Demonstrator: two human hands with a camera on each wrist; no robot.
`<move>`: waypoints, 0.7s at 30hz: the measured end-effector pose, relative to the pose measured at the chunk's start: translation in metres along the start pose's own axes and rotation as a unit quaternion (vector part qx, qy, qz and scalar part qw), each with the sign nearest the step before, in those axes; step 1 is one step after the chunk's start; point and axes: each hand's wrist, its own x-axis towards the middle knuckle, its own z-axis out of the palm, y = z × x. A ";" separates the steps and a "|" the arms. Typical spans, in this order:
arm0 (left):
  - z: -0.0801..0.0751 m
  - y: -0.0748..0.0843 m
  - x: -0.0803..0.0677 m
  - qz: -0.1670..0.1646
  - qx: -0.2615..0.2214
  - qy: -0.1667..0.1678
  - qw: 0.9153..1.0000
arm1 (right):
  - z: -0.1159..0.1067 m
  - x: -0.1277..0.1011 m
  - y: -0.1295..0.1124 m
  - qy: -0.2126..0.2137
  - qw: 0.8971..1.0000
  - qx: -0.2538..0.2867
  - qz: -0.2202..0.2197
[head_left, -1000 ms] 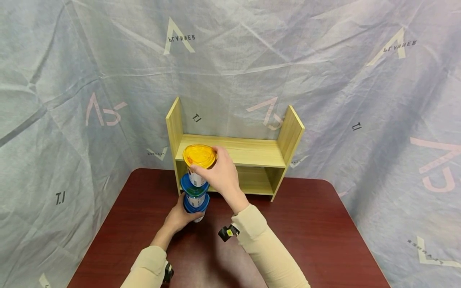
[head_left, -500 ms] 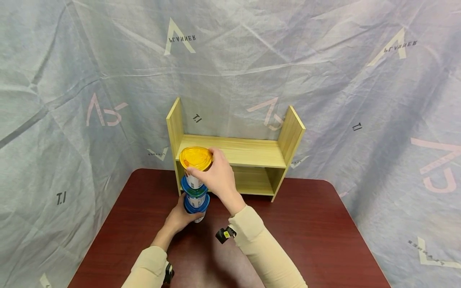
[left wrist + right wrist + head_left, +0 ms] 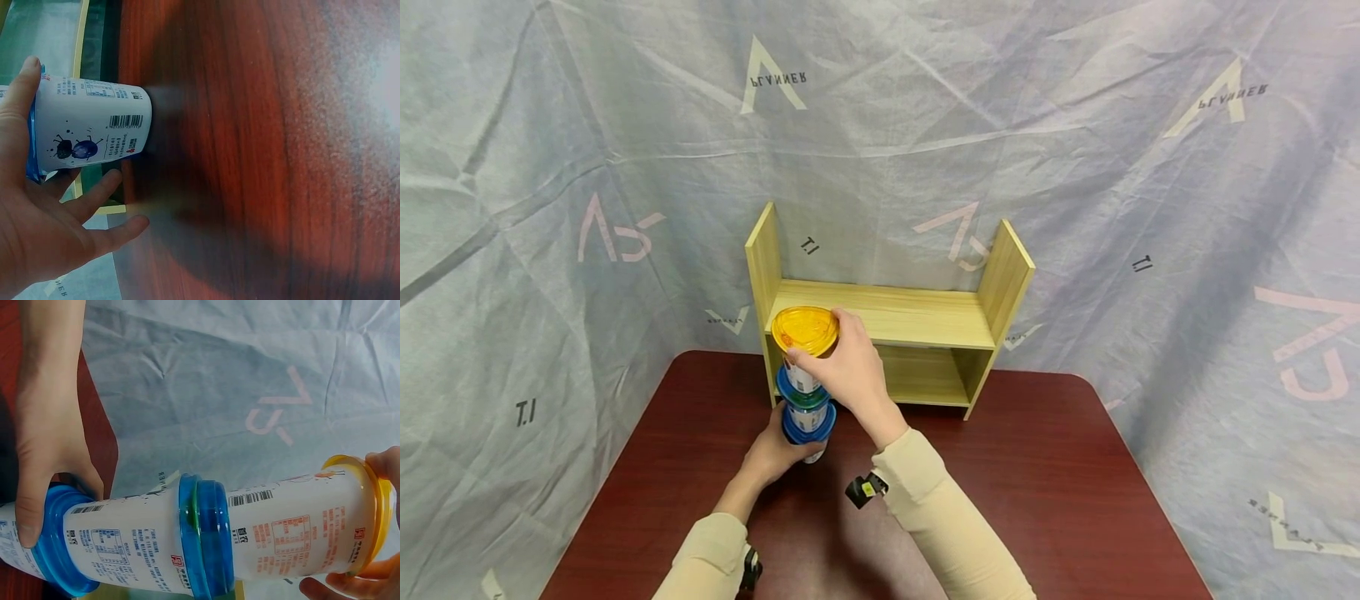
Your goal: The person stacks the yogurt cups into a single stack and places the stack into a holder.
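Observation:
Three white printed paper cups with lids stand in a stack at the left front of the shelf. My right hand [image 3: 854, 367] grips the top cup [image 3: 287, 528] by its yellow lid [image 3: 806, 329], thumb at the near side. That cup's base meets the blue lid [image 3: 214, 534] of the middle cup [image 3: 128, 540], whose rim shows some green. Below, the bottom cup [image 3: 94, 122] stands on the table, and its blue lid [image 3: 810, 427] bears the middle cup. My left hand [image 3: 771, 450] holds the bottom cup near its lid; some of its fingers are spread in the left wrist view.
A light wooden two-tier shelf [image 3: 887, 312] with raised side panels stands just behind the cups. The dark red table [image 3: 1037, 475] extends to both sides, and a grey printed cloth [image 3: 880, 150] hangs behind and around it.
My right hand has shifted left and slightly down with the yellow-lidded cup, bringing it more squarely over the middle cup. My left hand and the lower cups have stayed in place.

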 end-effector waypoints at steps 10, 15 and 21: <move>0.001 -0.003 0.001 0.004 -0.017 -0.003 1.000 | 0.001 -0.001 0.001 -0.010 1.000 0.012 -0.002; 0.003 -0.004 0.000 0.005 -0.032 -0.005 0.999 | 0.000 -0.002 0.002 -0.014 1.000 0.014 -0.001; 0.004 -0.008 0.000 0.012 -0.042 -0.007 0.999 | -0.001 -0.002 0.002 -0.017 1.000 0.016 0.000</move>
